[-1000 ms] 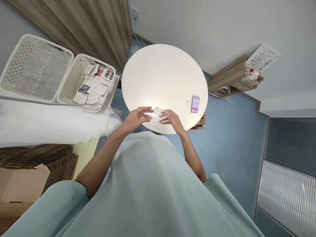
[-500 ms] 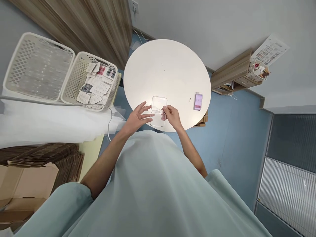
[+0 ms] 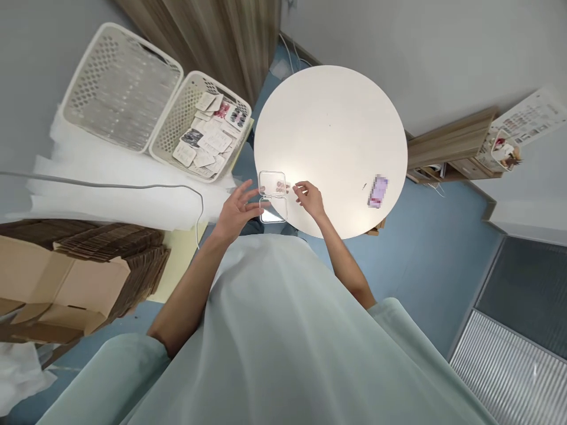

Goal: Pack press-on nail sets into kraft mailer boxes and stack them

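Observation:
A clear plastic case (image 3: 273,210) is unfolded into two rounded square halves, joined along the middle. My left hand (image 3: 234,215) holds it by its left side; some fingertips show through the clear plastic. Small pinkish shapes (image 3: 280,187) appear in the upper half, too blurred to tell whether they are contents or reflections. Just right of the case is my right hand (image 3: 311,199), apart from it, with fingers loosely bent and separated. Nothing shows clearly between those fingers. The case is over the near left edge of the round white table (image 3: 332,136).
A phone-like purple object (image 3: 378,191) lies on the table's right side. At left stand a white basket of clear packages (image 3: 128,88) and another basket (image 3: 170,141) holding small cards. Flattened cardboard boxes (image 3: 142,268) are stacked below. A grey cable (image 3: 110,186) crosses white sheeting.
My right hand has come away from the case, leaving it in my left hand. The case has shifted slightly left. The whole view has turned, so the table appears farther right.

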### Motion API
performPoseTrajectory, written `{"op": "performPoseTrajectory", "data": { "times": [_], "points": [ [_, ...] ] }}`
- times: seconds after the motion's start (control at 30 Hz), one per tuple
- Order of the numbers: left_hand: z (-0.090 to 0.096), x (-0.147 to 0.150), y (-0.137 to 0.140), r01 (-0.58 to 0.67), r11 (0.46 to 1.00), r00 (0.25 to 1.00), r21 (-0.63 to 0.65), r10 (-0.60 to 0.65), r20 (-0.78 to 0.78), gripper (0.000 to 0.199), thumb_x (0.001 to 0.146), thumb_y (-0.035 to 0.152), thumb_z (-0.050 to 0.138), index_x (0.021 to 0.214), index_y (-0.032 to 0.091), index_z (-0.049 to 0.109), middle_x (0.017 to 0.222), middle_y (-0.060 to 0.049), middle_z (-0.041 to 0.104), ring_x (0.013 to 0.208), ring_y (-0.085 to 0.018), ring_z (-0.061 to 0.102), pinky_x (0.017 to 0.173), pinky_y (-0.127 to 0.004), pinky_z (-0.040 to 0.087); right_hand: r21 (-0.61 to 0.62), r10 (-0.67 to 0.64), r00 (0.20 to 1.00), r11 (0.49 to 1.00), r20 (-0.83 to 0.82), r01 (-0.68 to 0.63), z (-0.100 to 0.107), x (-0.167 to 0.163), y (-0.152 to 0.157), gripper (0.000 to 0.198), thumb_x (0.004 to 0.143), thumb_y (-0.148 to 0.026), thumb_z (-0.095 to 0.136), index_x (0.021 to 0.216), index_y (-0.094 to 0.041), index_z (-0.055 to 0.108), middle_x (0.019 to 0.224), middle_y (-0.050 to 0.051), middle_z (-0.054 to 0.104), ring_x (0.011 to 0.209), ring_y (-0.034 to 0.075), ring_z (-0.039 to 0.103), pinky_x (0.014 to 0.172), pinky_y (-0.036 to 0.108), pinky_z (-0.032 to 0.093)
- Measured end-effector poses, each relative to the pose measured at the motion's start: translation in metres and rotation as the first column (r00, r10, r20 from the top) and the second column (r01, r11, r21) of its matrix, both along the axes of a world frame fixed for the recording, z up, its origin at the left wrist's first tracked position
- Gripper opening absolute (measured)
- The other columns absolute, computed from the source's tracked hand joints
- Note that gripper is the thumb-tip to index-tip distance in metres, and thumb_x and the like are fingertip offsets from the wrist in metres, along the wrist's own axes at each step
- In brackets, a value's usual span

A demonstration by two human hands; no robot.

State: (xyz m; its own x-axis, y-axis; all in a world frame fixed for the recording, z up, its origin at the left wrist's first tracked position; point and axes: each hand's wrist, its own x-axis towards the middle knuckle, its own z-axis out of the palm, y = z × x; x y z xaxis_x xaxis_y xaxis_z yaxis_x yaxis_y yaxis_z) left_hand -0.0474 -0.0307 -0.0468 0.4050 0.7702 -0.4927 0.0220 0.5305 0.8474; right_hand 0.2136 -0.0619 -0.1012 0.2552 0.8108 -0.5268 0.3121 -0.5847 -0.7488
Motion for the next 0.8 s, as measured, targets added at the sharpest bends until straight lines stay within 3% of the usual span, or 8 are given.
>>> {"op": "performPoseTrajectory", "data": {
  "times": [0.13, 0.23, 0.33, 0.53, 0.7, 0.8],
  "points": [
    [-0.002, -0.03, -0.002, -0.065, 0.998, 0.997, 0.02, 0.066, -0.041, 0.104, 0.074, 0.048, 0.097, 0.164, 0.03, 0.048, 0.161, -0.02, 0.062, 0.123, -0.037, 0.077, 0.102, -0.055, 0.066, -0.099, 0.185, 0.951, 0.981, 0.248, -0.165, -0.052, -0.004, 0.021, 0.036, 0.098, -0.034, 0.074, 0.131, -0.021, 0.067, 0.125, 0.01, 0.075, 0.112, 0.024, 0.073, 0.102, 0.039, 0.059],
    [-0.002, -0.048, -0.002, -0.114, 0.993, 0.992, 0.018, 0.114, -0.052, 0.102, 0.074, 0.047, 0.098, 0.162, 0.03, 0.05, 0.158, -0.019, 0.064, 0.121, -0.036, 0.078, 0.104, -0.056, 0.065, -0.169, 0.268, 0.908, 0.96, 0.321, -0.223, -0.082, -0.01, 0.034, 0.047, 0.095, -0.033, 0.078, 0.138, -0.02, 0.064, 0.14, 0.016, 0.066, 0.118, 0.028, 0.071, 0.102, 0.042, 0.058],
    [-0.002, -0.062, 0.0, -0.152, 0.988, 0.987, 0.011, 0.153, -0.058, 0.1, 0.075, 0.043, 0.097, 0.162, 0.029, 0.051, 0.155, -0.02, 0.066, 0.119, -0.036, 0.079, 0.106, -0.059, 0.064, -0.23, 0.318, 0.875, 0.942, 0.365, -0.246, -0.098, -0.017, 0.043, 0.053, 0.094, -0.031, 0.082, 0.14, -0.019, 0.06, 0.144, 0.019, 0.059, 0.114, 0.027, 0.072, 0.096, 0.04, 0.058],
    [-0.007, -0.078, 0.006, -0.188, 0.982, 0.981, -0.015, 0.187, -0.051, 0.097, 0.074, 0.042, 0.098, 0.159, 0.028, 0.054, 0.154, -0.019, 0.067, 0.119, -0.036, 0.079, 0.105, -0.06, 0.064, -0.285, 0.381, 0.806, 0.918, 0.452, -0.275, -0.101, -0.024, 0.046, 0.038, 0.096, -0.032, 0.081, 0.126, -0.02, 0.061, 0.142, 0.015, 0.054, 0.109, 0.024, 0.073, 0.087, 0.033, 0.056],
    [-0.006, -0.075, 0.015, -0.174, 0.984, 0.984, -0.047, 0.173, -0.035, 0.093, 0.069, 0.041, 0.101, 0.151, 0.024, 0.061, 0.149, -0.019, 0.069, 0.12, -0.037, 0.078, 0.104, -0.057, 0.064, -0.281, 0.317, 0.837, 0.938, 0.445, -0.206, -0.097, -0.024, 0.035, 0.036, 0.098, -0.031, 0.078, 0.124, -0.02, 0.056, 0.132, 0.013, 0.064, 0.106, 0.026, 0.073, 0.087, 0.035, 0.056],
    [0.0, -0.064, 0.02, -0.153, 0.985, 0.988, -0.08, 0.152, -0.017, 0.087, 0.065, 0.039, 0.102, 0.143, 0.022, 0.068, 0.145, -0.016, 0.071, 0.122, -0.038, 0.078, 0.105, -0.057, 0.063, -0.257, 0.27, 0.865, 0.951, 0.423, -0.171, -0.092, -0.019, 0.022, 0.024, 0.104, -0.029, 0.067, 0.123, -0.021, 0.055, 0.119, 0.011, 0.072, 0.106, 0.027, 0.073, 0.086, 0.035, 0.053]
  ]
}}
